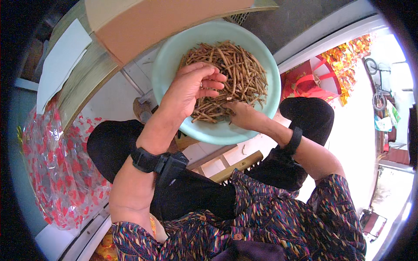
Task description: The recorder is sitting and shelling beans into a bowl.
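A pale green plastic basin (212, 133) lies before my knees and holds a heap of slender brown pieces (241, 71), which look like dried stalks or roots. My left hand (197, 84) is over the left part of the heap, palm turned inward. Its fingers are loosely curled and apart, with nothing visible between them; a ring is on one finger. At the basin's near side, my right hand (246, 115) reaches down to the heap, fingertips among the pieces. Whether it grips any is hidden. A small pale bit (229, 98) lies on the heap close to its fingers.
A wooden-edged table with a brown panel (156, 29) overhangs the basin's far left. Red gift bags (310, 80) stand to the right. Clear plastic wrap with red marks (68, 169) hangs at left. Between my legs is a low bamboo seat (240, 166). A bicycle (378, 83) stands farther right.
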The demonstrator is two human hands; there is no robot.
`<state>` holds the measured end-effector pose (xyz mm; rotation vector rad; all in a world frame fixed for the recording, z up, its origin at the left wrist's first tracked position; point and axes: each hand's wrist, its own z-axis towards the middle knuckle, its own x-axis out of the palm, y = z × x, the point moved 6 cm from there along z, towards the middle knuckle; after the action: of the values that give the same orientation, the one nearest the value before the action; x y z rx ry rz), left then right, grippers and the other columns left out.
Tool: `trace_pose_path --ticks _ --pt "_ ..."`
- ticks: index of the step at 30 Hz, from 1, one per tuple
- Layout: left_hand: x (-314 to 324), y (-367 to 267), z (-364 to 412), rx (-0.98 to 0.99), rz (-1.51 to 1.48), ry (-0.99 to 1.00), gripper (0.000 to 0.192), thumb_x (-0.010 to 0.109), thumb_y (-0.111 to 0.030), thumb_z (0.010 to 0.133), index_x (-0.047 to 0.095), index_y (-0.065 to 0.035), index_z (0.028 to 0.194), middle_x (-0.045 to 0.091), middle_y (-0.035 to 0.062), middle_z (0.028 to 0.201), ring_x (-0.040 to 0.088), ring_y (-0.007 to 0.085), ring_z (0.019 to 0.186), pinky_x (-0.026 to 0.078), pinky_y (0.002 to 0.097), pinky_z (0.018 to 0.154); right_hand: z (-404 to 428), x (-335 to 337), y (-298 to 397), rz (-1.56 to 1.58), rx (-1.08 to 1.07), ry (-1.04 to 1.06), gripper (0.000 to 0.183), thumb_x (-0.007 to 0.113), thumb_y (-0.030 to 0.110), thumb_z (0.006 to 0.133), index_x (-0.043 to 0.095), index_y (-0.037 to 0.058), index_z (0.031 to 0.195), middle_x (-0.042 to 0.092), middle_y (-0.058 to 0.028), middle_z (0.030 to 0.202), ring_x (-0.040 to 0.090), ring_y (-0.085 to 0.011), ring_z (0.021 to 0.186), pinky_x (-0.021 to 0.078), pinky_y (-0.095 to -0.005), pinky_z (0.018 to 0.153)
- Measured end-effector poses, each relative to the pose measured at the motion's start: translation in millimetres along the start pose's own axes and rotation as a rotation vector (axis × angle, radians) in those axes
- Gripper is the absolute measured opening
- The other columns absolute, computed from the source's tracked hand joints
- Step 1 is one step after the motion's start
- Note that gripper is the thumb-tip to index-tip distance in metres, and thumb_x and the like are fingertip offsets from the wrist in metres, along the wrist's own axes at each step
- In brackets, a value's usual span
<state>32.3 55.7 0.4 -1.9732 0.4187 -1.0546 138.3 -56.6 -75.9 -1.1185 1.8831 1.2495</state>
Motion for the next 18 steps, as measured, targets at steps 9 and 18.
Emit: trace_pose_path --ticks 9,18 --pt "-7 15 13 -0.053 -0.013 -0.002 0.015 0.051 -0.022 0.084 0.056 -0.008 0.086 0.063 0.0075 0.084 0.06 0.0133 0.07 0.049 0.0253 0.06 -10 1 -15 0.881 0.47 -0.021 0.032 0.056 0.008 0.072 0.057 -0.0013 0.103 0.059 -0.0072 0.083 0.052 -0.0134 0.066 0.0429 -0.0257 0.058" --pt "2 20 23 -0.051 0.246 0.055 0.016 0.052 -0.023 0.082 0.053 -0.008 0.087 0.06 0.0038 0.082 0.057 0.0112 0.071 0.047 0.0251 0.06 -35 -38 2 1.043 0.233 -0.095 0.027 0.054 0.006 0.079 0.054 -0.0033 0.104 0.057 -0.0057 0.093 0.052 -0.0114 0.08 0.0427 -0.0239 0.066"
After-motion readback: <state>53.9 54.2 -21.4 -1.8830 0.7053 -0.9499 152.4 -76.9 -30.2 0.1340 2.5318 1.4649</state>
